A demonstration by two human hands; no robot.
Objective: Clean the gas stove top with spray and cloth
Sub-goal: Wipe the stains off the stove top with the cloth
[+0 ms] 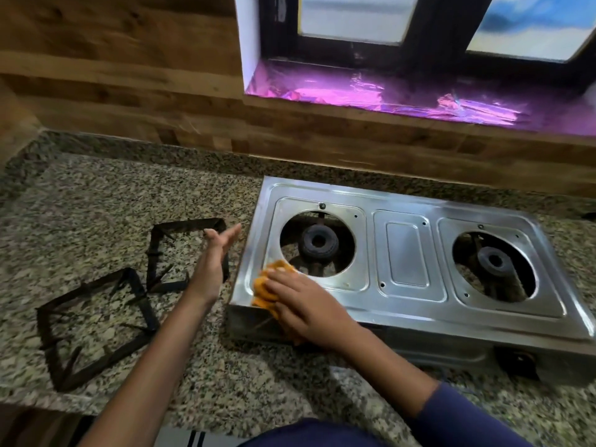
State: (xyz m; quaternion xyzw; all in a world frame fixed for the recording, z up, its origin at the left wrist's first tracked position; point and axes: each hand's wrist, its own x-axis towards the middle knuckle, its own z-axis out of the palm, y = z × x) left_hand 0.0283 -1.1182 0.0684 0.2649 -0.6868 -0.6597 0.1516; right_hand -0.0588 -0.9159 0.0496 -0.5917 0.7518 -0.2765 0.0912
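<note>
A steel two-burner gas stove (406,253) sits on the granite counter, its pan supports taken off. My right hand (306,308) presses an orange cloth (266,290) onto the stove's front left corner, beside the left burner (317,241). My left hand (214,259) hovers above the counter just left of the stove, fingers straight and apart, holding nothing. The right burner (493,261) is uncovered. No spray bottle is in view.
Two dark square pan supports (96,327) (187,253) lie on the granite counter (96,204) left of the stove. A wooden wall runs behind, with a window sill lined in purple foil (387,91) at the back right. The counter's front edge is near my body.
</note>
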